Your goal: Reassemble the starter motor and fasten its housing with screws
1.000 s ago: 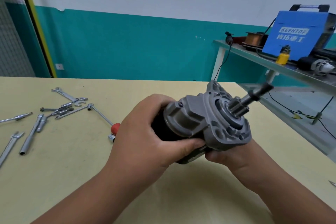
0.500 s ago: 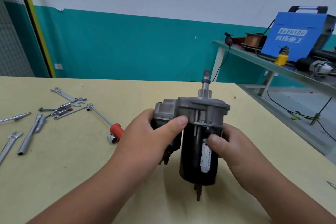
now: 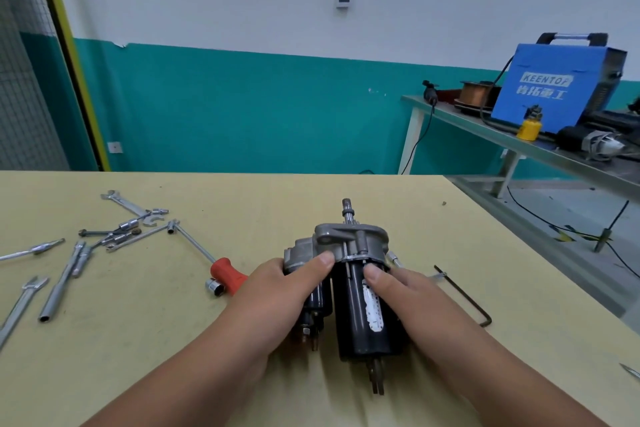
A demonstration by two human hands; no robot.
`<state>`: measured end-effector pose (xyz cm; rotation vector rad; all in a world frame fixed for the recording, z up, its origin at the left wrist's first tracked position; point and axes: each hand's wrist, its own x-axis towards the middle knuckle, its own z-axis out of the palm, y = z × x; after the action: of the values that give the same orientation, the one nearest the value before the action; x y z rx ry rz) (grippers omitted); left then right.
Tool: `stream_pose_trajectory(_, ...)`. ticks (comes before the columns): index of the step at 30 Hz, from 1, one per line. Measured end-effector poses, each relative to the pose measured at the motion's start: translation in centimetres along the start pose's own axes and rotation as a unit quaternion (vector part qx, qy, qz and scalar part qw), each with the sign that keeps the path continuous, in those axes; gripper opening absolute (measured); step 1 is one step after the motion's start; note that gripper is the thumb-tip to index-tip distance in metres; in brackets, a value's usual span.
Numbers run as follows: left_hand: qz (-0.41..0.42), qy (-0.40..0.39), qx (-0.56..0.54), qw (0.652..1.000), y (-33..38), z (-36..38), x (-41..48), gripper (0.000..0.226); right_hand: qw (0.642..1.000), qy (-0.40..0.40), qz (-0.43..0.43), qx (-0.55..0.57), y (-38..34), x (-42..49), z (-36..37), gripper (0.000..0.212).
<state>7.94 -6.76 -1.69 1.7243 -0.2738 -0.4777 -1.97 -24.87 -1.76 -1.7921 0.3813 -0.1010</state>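
Gripping starter motor (image 3: 358,326) well inside table (image 3: 145,350)

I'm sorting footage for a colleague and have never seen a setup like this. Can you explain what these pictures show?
There is no machine: a person works with bare hands. A camera worn on their head takes every picture, looking forward and down, so both arms enter from below. The left hand and right hand grip a starter motor, black-bodied with a grey housing at its far end. Whether it rests on the yellowish table I cannot tell. Left of it lie wrenches and sockets and a red-handled tool; right of it lies a black hex key. A blue welding machine stands on a side bench.
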Motion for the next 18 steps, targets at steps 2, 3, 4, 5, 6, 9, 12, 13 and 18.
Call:
stream_pose_trajectory(2, 0.008, -0.020, 0.006, 1.000, 0.1, -0.1, -0.1, 0.026, 0.999, 0.022, 0.013, -0.037, -0.1, 0.1, 0.1, 0.053)
stream_pose_trajectory(3, 0.014, -0.024, 0.015, 0.999, 0.4, -0.1, -0.1, 0.019, 0.998, 0.033, 0.019, -0.056, -0.2, 0.2, 0.0, 0.056)
stream_pose_trajectory(4, 0.016, -0.024, 0.026, 0.999, 0.6, -0.3, -0.1, 0.015, 0.997, 0.039, 0.023, -0.070, -0.4, 0.2, 0.0, 0.059)
stream_pose_trajectory(5, 0.018, -0.023, 0.040, 0.999, 0.8, -0.4, 0.0, 0.016, 0.996, 0.041, 0.022, -0.082, -0.5, 0.4, 0.0, 0.063)
stream_pose_trajectory(6, 0.017, -0.027, 0.055, 0.998, 1.0, -0.7, 0.1, 0.020, 0.995, 0.039, 0.018, -0.090, -0.7, 0.4, 0.0, 0.067)
stream_pose_trajectory(9, -0.008, -0.046, 0.130, 0.990, 1.1, -1.4, 0.0, 0.045, 0.991, 0.037, 0.012, -0.132, -0.9, 0.4, -0.2, 0.073)
stream_pose_trajectory(12, -0.020, -0.023, 0.248, 0.968, 0.9, -2.0, 0.2, 0.073, 0.988, 0.027, 0.001, -0.150, -0.9, 0.2, -0.5, 0.062)
stream_pose_trajectory(13, -0.017, -0.018, 0.271, 0.962, 1.0, -2.0, 0.1, 0.074, 0.988, 0.026, -0.005, -0.155, -0.9, 0.2, -0.7, 0.057)
stream_pose_trajectory(18, 0.015, -0.010, 0.427, 0.904, 2.0, -2.4, -0.5, 0.067, 0.978, 0.024, -0.002, -0.205, -1.2, -1.1, -2.4, 0.042)
